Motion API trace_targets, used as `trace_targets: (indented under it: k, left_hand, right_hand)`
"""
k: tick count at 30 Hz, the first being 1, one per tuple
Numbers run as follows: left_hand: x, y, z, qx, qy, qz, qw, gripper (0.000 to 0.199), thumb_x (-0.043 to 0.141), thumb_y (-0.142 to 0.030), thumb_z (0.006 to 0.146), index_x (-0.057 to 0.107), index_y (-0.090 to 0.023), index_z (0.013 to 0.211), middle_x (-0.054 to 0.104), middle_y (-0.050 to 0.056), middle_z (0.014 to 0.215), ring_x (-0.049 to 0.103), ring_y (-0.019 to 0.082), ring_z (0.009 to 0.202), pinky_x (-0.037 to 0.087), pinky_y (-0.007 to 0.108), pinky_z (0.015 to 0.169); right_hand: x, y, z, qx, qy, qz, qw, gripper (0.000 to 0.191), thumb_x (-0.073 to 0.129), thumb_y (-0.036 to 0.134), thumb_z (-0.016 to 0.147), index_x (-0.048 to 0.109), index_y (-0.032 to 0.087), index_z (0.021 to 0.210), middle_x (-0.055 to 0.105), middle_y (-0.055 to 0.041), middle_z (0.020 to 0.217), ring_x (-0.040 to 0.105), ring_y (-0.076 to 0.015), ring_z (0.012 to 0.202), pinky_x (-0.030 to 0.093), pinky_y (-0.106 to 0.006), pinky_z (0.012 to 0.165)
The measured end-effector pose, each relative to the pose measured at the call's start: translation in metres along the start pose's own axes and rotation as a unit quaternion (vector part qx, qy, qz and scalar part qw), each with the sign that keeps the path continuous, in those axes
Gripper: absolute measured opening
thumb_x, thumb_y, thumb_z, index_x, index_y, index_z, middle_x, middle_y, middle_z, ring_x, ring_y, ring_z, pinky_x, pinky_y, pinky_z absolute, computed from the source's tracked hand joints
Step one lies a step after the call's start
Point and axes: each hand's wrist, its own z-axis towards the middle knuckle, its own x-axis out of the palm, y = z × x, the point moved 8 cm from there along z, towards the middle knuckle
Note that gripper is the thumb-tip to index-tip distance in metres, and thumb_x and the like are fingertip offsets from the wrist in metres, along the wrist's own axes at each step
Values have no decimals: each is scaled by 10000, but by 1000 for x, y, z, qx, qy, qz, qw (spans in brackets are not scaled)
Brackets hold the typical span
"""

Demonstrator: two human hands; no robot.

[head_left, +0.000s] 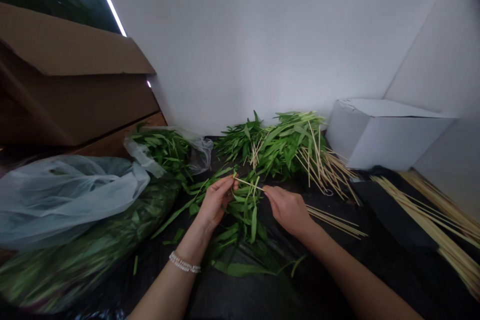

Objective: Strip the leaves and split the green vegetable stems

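L hand (220, 197) pinches green stem (235, 180) at skewer (247, 182) tip, R hand (285, 206) grips skewer's other end, both over loose leaves (245, 210) on black-covered worktop (210, 295), w/ plastic bag (75, 190) to the left & skewered greens (292, 142) behind.

Leaves (279, 147) are bright green with paler stems, skewers (333, 167) a light straw tan. The tabletop cover (221, 295) is plain black, the open carton (93, 100) brown, and the box by the wall (393, 135) plain white. Bracelet's (183, 263) whitish, kinda beaded-looking.
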Motion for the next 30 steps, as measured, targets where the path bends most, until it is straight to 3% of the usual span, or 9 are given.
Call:
trace_targets:
  k: [19,30]
  left_hand:
    - [0,0,2,22,3,15,1000,359,843,-301,607,761,-133,914,698,44,780,595,102,702,480,196,630]
    - [-10,1,4,20,-45,2,999,392,892,-253,507,755,-155,861,738,41,790,636,103,699,494,200,646]
  right_hand:
    - [0,0,0,9,3,-15,1000,291,383,189,971,635,188,1115,684,-42,836,645,-140,754,408,-222,638]
    - [-2,1,-1,0,-16,-12,1000,281,389,187,970,637,177,1102,681,-44,825,648,-146,744,408,-224,644]
